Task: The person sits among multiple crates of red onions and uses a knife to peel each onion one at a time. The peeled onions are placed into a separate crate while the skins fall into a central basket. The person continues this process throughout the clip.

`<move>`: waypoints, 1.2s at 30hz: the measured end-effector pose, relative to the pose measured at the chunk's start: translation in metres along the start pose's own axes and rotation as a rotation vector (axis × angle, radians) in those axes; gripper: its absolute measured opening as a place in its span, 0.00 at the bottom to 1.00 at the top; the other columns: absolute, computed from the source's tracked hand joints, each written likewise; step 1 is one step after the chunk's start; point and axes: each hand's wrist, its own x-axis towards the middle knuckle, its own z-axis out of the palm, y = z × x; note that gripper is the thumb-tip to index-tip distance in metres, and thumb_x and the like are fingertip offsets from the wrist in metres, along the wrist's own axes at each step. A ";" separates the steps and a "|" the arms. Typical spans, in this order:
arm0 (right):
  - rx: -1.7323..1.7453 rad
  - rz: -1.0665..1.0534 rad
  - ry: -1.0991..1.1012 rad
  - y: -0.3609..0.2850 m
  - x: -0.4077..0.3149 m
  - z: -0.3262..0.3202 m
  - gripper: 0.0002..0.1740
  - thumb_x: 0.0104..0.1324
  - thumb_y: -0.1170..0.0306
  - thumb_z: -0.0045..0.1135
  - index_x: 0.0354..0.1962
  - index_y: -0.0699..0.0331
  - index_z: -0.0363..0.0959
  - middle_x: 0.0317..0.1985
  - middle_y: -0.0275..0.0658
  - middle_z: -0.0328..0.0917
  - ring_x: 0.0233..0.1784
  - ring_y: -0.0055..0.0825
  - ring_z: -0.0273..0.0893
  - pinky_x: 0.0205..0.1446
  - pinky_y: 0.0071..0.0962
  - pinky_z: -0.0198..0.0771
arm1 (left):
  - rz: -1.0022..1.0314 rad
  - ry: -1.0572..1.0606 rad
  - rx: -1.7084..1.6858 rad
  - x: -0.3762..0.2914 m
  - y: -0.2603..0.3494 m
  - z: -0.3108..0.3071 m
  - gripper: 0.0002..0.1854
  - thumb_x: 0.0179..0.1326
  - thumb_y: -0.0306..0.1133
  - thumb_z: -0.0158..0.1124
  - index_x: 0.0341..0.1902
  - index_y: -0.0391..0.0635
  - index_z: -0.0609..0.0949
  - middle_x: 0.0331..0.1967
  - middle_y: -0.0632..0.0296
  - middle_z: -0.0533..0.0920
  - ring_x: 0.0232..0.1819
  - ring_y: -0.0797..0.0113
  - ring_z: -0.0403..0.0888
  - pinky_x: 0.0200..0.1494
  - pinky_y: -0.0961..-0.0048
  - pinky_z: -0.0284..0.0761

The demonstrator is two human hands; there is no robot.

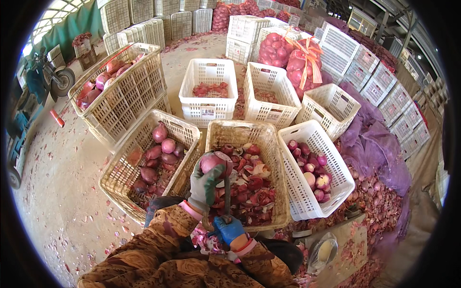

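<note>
My left hand, in a grey and green glove, grips a large red onion above the middle crate's left side. In a blue glove, my right hand holds a knife with its blade pointing up and away from me, its tip close to the onion. Below both hands stands the middle crate, stained and holding red onion skins and trimmings. Whole onions lie in the crate at left. The white crate at right holds peeled, trimmed onions.
Beyond stand white crates with some skins inside, and a taller crate of onions on the left. Full mesh sacks lean behind. A purple cloth and a heap of skins lie right, near a board.
</note>
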 end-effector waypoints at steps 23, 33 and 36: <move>0.371 -0.053 0.088 0.003 0.012 -0.026 0.10 0.66 0.67 0.61 0.34 0.63 0.71 0.22 0.31 0.72 0.17 0.16 0.66 0.19 0.20 0.62 | -0.019 -0.125 -0.241 0.021 -0.013 -0.044 0.20 0.62 0.34 0.64 0.57 0.44 0.73 0.54 0.55 0.77 0.51 0.57 0.79 0.53 0.58 0.79; 0.286 -0.553 0.344 -0.030 0.028 -0.045 0.23 0.63 0.75 0.63 0.56 0.66 0.70 0.39 0.33 0.79 0.30 0.17 0.76 0.30 0.17 0.72 | -0.626 -0.372 -0.388 -0.017 0.002 0.009 0.28 0.63 0.46 0.62 0.64 0.50 0.69 0.62 0.57 0.73 0.64 0.54 0.70 0.65 0.44 0.64; 0.335 -0.454 0.298 -0.039 0.020 -0.050 0.25 0.62 0.77 0.63 0.56 0.67 0.70 0.39 0.32 0.78 0.33 0.17 0.76 0.34 0.17 0.74 | -0.623 -0.375 -0.339 -0.014 -0.010 -0.002 0.27 0.62 0.35 0.63 0.64 0.43 0.69 0.57 0.56 0.76 0.57 0.58 0.76 0.57 0.57 0.74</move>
